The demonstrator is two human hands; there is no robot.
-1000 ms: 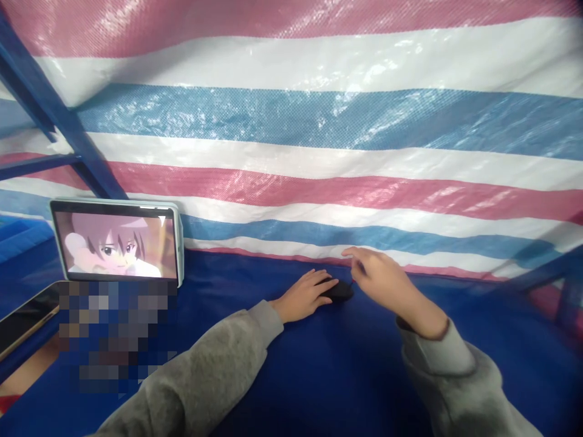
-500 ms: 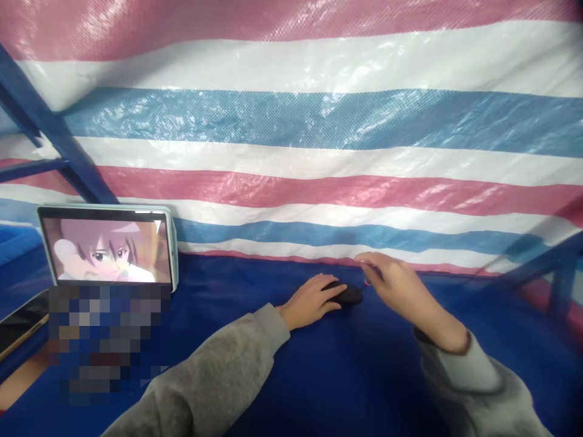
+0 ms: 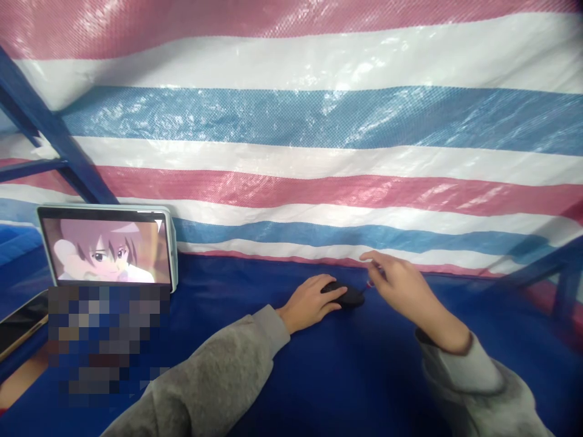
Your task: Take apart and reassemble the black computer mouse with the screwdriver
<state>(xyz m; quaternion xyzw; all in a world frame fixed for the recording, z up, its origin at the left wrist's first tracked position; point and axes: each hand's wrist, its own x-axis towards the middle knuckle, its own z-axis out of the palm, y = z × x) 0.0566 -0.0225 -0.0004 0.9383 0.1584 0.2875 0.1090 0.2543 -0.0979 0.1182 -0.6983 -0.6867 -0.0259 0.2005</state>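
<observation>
A small black rounded object [image 3: 350, 295], like a computer mouse, lies on the dark blue cloth [image 3: 319, 376]. My left hand [image 3: 313, 300] rests on its near-left side, fingers curved over it. Just right of it, my right hand [image 3: 399, 284] hovers with fingertips pinched on a thin red piece [image 3: 368, 283] that meets the object's far end. What that piece is stays too small to tell. Both arms wear grey sleeves.
A tablet [image 3: 107, 246] playing a cartoon leans at the left. A phone [image 3: 20, 325] lies at the left edge beside a pixelated patch. A red, white and blue striped tarp [image 3: 319, 152] forms the back wall, with blue metal bars [image 3: 50, 130] on the left.
The view shifted a little, so everything sits slightly further right and lower. My right hand drew in toward the black object's far end and pinched; my left hand stayed on it.
</observation>
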